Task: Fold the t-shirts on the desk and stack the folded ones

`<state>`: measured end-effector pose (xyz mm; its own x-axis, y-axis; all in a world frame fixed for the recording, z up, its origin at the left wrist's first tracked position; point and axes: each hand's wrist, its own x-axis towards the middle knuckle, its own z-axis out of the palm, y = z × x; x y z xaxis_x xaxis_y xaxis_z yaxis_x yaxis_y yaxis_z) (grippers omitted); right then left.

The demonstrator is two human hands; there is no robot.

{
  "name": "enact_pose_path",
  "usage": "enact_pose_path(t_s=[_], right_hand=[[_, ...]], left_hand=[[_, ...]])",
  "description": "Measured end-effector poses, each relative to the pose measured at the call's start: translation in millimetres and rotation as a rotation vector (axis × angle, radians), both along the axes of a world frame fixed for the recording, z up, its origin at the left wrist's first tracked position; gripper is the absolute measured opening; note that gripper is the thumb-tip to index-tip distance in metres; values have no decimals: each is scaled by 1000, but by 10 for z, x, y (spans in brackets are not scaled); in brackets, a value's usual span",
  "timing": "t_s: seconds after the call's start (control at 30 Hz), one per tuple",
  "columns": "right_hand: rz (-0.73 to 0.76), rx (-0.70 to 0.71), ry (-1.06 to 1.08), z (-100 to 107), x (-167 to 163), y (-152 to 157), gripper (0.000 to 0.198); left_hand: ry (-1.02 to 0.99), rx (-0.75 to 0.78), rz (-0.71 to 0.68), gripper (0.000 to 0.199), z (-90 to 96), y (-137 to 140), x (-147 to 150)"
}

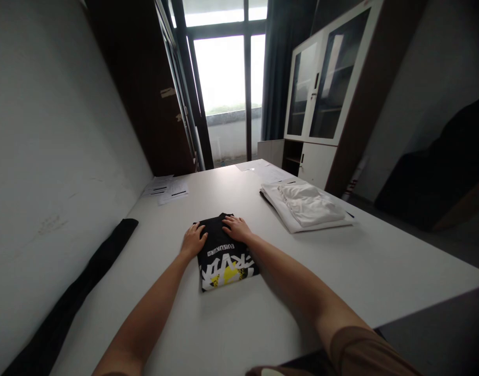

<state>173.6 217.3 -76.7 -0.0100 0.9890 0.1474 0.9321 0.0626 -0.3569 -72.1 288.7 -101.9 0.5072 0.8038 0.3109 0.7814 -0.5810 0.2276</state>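
Observation:
A black T-shirt (pixel 219 237), folded into a compact rectangle, lies on the white table in front of me. White lettering and a yellow star-like print cover its near half. My left hand (pixel 194 240) rests on its far left corner, fingers stretched out over the cloth. On the far right corner lies my right hand (pixel 237 228), its fingers spread flat. Both palms press down from above, and neither hand grips the shirt. Part of the shirt's right side is hidden by my right forearm.
The white table (pixel 224 326) bears a stack of folded white clothes (pixel 308 206) at the right and paper sheets (pixel 172 192) at the far left. A long black garment (pixel 88 279) lies along the left wall. Beyond the table's far right stands a white cabinet (pixel 313 162).

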Motion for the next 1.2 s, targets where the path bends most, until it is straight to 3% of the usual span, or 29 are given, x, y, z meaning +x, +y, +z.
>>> enact_pose_path(t_s=[0.3, 0.5, 0.63, 0.73, 0.93, 1.2], right_hand=[[-112, 37, -36, -40, 57, 0, 51], [17, 78, -49, -17, 59, -19, 52], [-23, -5, -40, -7, 100, -2, 54], [-46, 10, -47, -7, 123, -5, 54], [69, 46, -44, 6, 87, -26, 53], [-20, 32, -37, -36, 103, 5, 53]], left_hand=[[25, -5, 11, 46, 4, -6, -2], [22, -1, 5, 46, 10, -15, 1], [16, -4, 3, 46, 27, -28, 2], [13, -9, 3, 46, 32, -33, 2], [24, -9, 3, 45, 52, -48, 10], [20, -14, 7, 45, 44, -45, 6]])
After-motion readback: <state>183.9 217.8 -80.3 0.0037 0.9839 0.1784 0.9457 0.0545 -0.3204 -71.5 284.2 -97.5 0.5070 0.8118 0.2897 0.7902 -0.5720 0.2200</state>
